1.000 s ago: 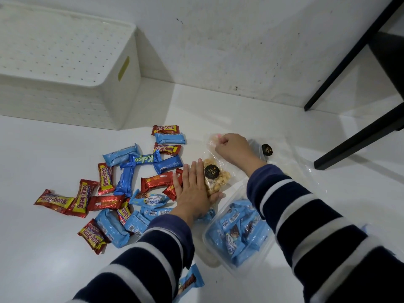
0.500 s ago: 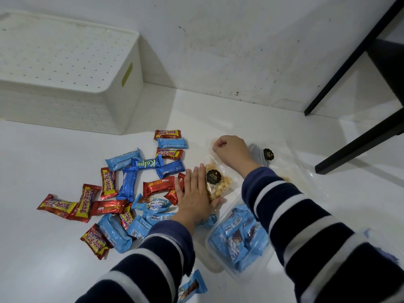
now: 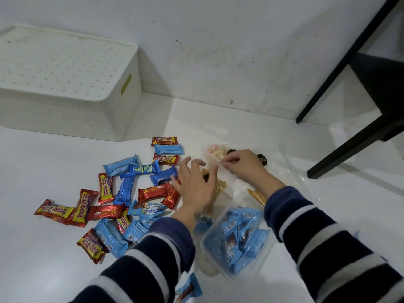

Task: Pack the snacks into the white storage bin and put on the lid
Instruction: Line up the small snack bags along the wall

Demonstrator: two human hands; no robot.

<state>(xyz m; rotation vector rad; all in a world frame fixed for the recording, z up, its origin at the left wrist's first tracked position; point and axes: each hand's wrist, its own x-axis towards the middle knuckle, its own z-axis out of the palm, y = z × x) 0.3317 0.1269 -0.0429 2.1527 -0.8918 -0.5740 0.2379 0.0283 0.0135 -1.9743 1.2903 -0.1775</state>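
Observation:
The white storage bin (image 3: 122, 114) stands at the back left with its perforated lid (image 3: 61, 64) lying on top. Red and blue snack bars (image 3: 124, 189) lie scattered on the white floor in front of it. My left hand (image 3: 194, 186) arches over a clear packet of beige puffs (image 3: 221, 186), fingers spread. My right hand (image 3: 246, 166) pinches the top edge of a clear packet (image 3: 215, 159), just in front of a packet of pastel marshmallows (image 3: 216, 149). A clear tub of blue packets (image 3: 240, 237) sits under my right forearm.
Black furniture legs (image 3: 341, 158) stand at the right. The wall runs close behind the snacks. One blue snack (image 3: 189, 290) lies near the bottom edge, by my left sleeve. A clear packet with a dark sticker (image 3: 262, 159) lies beyond my right hand.
My left hand has lifted from flat on the puff packet to arched with spread fingers. My right hand has gone from a closed fist to pinching a packet's edge.

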